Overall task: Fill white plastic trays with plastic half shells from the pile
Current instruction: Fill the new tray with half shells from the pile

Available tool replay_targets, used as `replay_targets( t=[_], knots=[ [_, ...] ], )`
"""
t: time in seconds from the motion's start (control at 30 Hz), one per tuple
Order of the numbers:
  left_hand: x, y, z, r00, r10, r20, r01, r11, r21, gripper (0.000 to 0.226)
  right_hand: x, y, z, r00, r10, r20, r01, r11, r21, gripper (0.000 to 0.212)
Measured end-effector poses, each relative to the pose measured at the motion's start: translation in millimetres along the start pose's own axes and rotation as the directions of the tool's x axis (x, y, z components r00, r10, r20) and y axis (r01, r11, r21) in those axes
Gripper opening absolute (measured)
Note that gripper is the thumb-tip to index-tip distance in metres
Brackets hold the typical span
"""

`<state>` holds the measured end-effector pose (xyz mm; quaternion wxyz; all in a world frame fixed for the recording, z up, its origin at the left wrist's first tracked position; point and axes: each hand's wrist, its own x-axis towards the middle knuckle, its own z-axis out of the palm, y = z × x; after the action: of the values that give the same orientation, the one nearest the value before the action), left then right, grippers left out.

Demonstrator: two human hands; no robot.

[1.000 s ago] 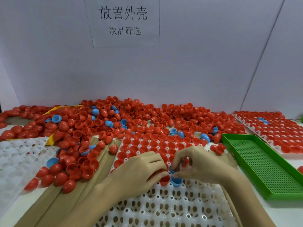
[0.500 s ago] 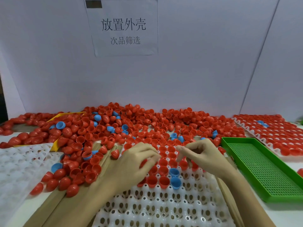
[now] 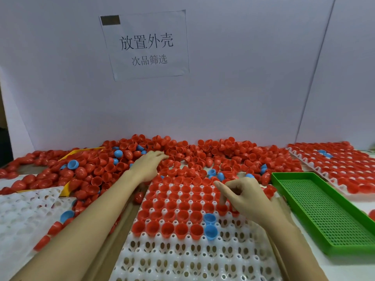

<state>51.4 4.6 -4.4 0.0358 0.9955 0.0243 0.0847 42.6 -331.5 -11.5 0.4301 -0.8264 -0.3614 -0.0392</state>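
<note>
A white plastic tray (image 3: 182, 258) lies in front of me, its far rows filled with red half shells (image 3: 178, 199) and two blue half shells (image 3: 210, 225) at the right of the nearest filled rows. A big pile of red and blue half shells (image 3: 203, 151) runs along the back wall. My left hand (image 3: 149, 165) reaches out onto the pile, fingers spread over the shells. My right hand (image 3: 241, 195) hovers over the tray's right side with fingers loosely curled, the index finger pointing down at a red shell; I see nothing in it.
A green perforated tray (image 3: 324, 211) sits at the right. Beyond it lies a filled white tray (image 3: 345, 167). White trays with bare holes (image 3: 24, 216) are stacked at the left, next to a yellow bin edge (image 3: 81, 153). A paper sign (image 3: 146, 45) hangs on the wall.
My left hand has left the tray and stretched forward onto the pile. My right hand has drawn slightly right and back over the tray. The view has tilted up.
</note>
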Motion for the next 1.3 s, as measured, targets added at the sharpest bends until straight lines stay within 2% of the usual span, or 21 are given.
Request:
replay_targets(
  t=[0.07,0.13,0.27,0.37,0.47,0.57,0.63,0.67,0.7,0.8,0.9,1.0,1.07,1.2,1.3],
  knots=[
    [8,0,0,0.981,0.001,0.196,-0.018,0.996,0.086,0.076,1,1,0,1.000,-0.010,-0.008,0.010,1.000,-0.011,0.050],
    [11,-2,4,0.968,-0.006,0.250,-0.022,0.994,0.109,0.065,2,2,0,1.000,-0.013,-0.008,0.013,1.000,-0.017,0.051],
    [8,-11,11,0.996,-0.037,0.078,0.041,0.998,-0.051,0.041,1,2,0,1.000,-0.017,-0.007,0.017,1.000,0.001,0.050],
    [2,-14,12,0.997,-0.047,-0.060,0.041,0.995,-0.090,0.038,1,3,1,1.000,-0.015,-0.007,0.015,1.000,0.010,0.050],
    [-7,-7,3,0.968,-0.006,-0.251,-0.028,0.991,-0.132,0.040,1,5,1,1.000,-0.019,-0.018,0.019,1.000,0.024,0.050],
    [-20,15,-18,0.900,-0.037,-0.434,-0.129,0.929,-0.347,0.036,0,5,-1,0.998,-0.033,-0.054,0.035,0.999,0.035,0.046],
    [-37,40,-31,0.881,-0.009,-0.473,-0.234,0.860,-0.453,0.033,1,-1,-2,0.992,-0.037,-0.118,0.049,0.994,0.100,0.025],
    [-48,52,-34,0.879,0.013,-0.477,-0.281,0.821,-0.496,0.033,2,-5,-2,0.990,-0.015,-0.142,0.042,0.981,0.189,0.015],
    [-61,64,-35,0.880,0.038,-0.473,-0.324,0.777,-0.540,0.033,3,-8,-2,0.989,0.010,-0.151,0.035,0.955,0.294,0.020],
    [-100,95,-31,0.885,0.132,-0.445,-0.406,0.687,-0.603,0.037,1,-17,-3,0.997,0.019,-0.070,0.018,0.867,0.497,0.038],
    [-125,113,-20,0.878,0.164,-0.450,-0.435,0.669,-0.604,0.039,-2,-19,-5,0.995,0.003,0.102,-0.056,0.849,0.526,0.031],
    [-137,116,-12,0.891,0.098,-0.443,-0.394,0.650,-0.650,0.039,-5,-19,-6,0.967,-0.025,0.255,-0.111,0.856,0.505,0.023],
    [-140,114,-10,0.906,0.048,-0.422,-0.358,0.619,-0.699,0.039,-5,-19,-4,0.953,-0.044,0.299,-0.115,0.862,0.494,0.021],
    [-144,112,-7,0.914,0.031,-0.405,-0.345,0.587,-0.732,0.037,-6,-20,0,0.931,-0.047,0.363,-0.143,0.866,0.479,0.032],
    [-144,112,-6,0.913,0.037,-0.406,-0.353,0.571,-0.741,0.041,-4,-23,3,0.952,-0.048,0.302,-0.072,0.925,0.372,0.032]
  ],
)
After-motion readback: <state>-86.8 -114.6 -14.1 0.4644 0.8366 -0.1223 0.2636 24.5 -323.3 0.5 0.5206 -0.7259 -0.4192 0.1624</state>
